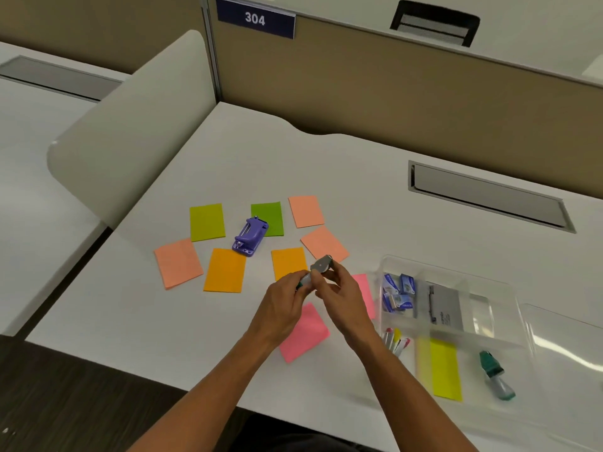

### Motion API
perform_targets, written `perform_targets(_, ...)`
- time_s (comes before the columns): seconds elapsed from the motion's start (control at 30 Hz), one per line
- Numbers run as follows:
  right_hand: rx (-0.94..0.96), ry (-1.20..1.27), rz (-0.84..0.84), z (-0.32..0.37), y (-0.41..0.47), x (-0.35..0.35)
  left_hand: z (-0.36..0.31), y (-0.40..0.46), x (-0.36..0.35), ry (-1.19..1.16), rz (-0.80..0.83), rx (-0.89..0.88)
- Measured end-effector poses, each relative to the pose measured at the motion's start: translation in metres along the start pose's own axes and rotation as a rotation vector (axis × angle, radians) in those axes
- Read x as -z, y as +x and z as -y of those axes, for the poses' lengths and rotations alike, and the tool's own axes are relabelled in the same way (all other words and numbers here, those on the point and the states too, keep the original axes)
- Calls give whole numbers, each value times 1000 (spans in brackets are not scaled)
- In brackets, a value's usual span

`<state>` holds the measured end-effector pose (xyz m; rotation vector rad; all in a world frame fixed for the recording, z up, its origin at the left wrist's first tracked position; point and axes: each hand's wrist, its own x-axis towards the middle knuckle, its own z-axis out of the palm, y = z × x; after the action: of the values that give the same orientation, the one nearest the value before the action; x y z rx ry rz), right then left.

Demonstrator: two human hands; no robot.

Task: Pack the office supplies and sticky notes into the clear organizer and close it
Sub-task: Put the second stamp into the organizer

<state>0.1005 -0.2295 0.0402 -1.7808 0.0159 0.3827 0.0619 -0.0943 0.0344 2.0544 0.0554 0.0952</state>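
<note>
Both grips pinching one small grey-and-green tool [318,268] above the white bench [359,164]; left hand [287,296] closed on its green-and-white end, right hand [339,288] holding the grey rounded end between thumb and fingers; exact kind of tool hard to tell.

Spread flat on the bench beyond and left of the hands: two green sticky notes [207,222], three salmon notes [178,263], two orange notes [225,270]; purple hole punch [249,236] lying partly over the edge of the right-hand green note; two pink notes [303,337] near and partly under the forearms.

Clear organizer [509,288] open to the right of the hands; blue staple boxes [398,290] in its far-left compartment; grey card packet [447,309] in the compartment beside them; several small markers [396,340] in a near-left compartment; yellow sticky notes [443,370] just beside those; green-and-grey correction tape [496,375] lying farther right; clear lid [564,340] resting at the organizer's right side.
</note>
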Motion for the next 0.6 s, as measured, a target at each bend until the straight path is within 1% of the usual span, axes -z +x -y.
perform_targets(0.27,-26,43,-116,-3,-16,49,-22,-8,-47,65,25,-72)
perform_targets(0.43,-48,76,-183,-12,-31,82,-34,-12,-78,133,41,-26)
perform_targets(0.6,-45,79,-255,-22,-47,121,-43,-15,-104,228,174,-41)
